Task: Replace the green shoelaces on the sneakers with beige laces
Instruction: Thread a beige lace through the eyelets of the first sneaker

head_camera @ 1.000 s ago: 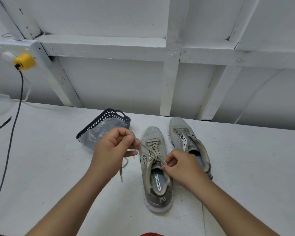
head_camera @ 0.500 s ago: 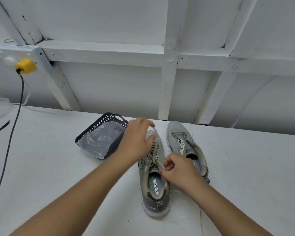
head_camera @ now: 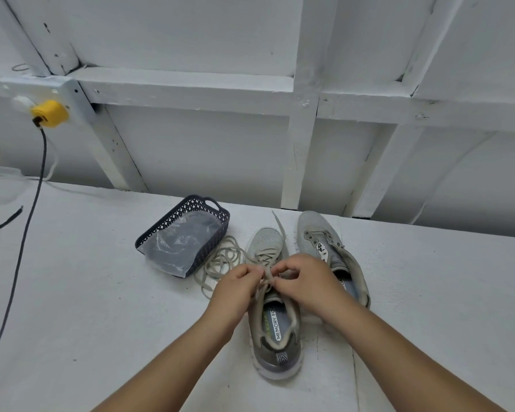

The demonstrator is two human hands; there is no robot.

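Observation:
Two grey-olive sneakers stand side by side on the white table, toes pointing away. The left sneaker [head_camera: 275, 328] carries a beige lace [head_camera: 265, 257] across its eyelets. My left hand [head_camera: 235, 288] and my right hand [head_camera: 305, 282] meet over its tongue, each pinching the lace near the top eyelets. A long loose part of the lace [head_camera: 220, 260] lies in coils on the table left of the shoe, and one end [head_camera: 280, 223] runs up past the toe. The right sneaker [head_camera: 329, 251] shows bare eyelets with no lace.
A dark perforated basket [head_camera: 217, 211] holding a clear plastic bag stands left of the shoes, beside the lace coils. A black cable [head_camera: 21, 251] hangs from a yellow plug [head_camera: 49, 113] on the far left. A white framed wall rises behind the table.
My left hand reached out past the sneaker's toe, then came back to the tongue beside my right hand. The lace's slack, earlier hanging from my left hand, now lies in coils on the table.

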